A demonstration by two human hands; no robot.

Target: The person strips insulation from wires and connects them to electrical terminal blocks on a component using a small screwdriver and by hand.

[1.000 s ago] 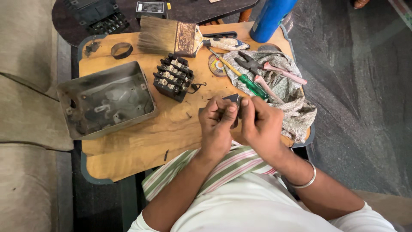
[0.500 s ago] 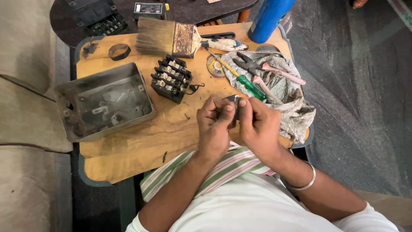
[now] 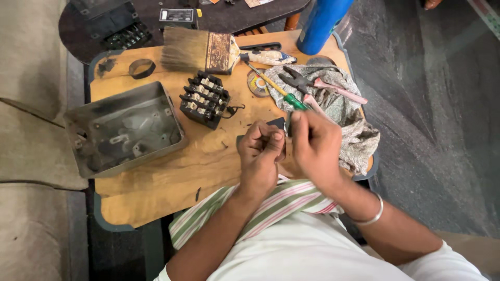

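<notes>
My left hand [image 3: 260,151] and my right hand [image 3: 315,145] meet over the near edge of the wooden table [image 3: 156,182]. Both pinch a small dark part [image 3: 280,124] between their fingertips; the fingers hide most of it. A silver bangle sits on my right wrist. Just beyond my right hand lies a green-handled screwdriver [image 3: 278,89]. A black terminal block [image 3: 204,100] with metal screws stands a little to the left of my hands. An open grey metal box [image 3: 125,130] lies further left.
A wide paintbrush [image 3: 200,50] lies at the table's far side, with a black ring [image 3: 141,67] to its left. Pink-handled pliers [image 3: 317,83] rest on a patterned cloth [image 3: 344,112] at the right. A blue bottle [image 3: 323,21] stands at the far right corner.
Both hands stay together on the small part, and the fingers shift only slightly. The rest of the table is unchanged.
</notes>
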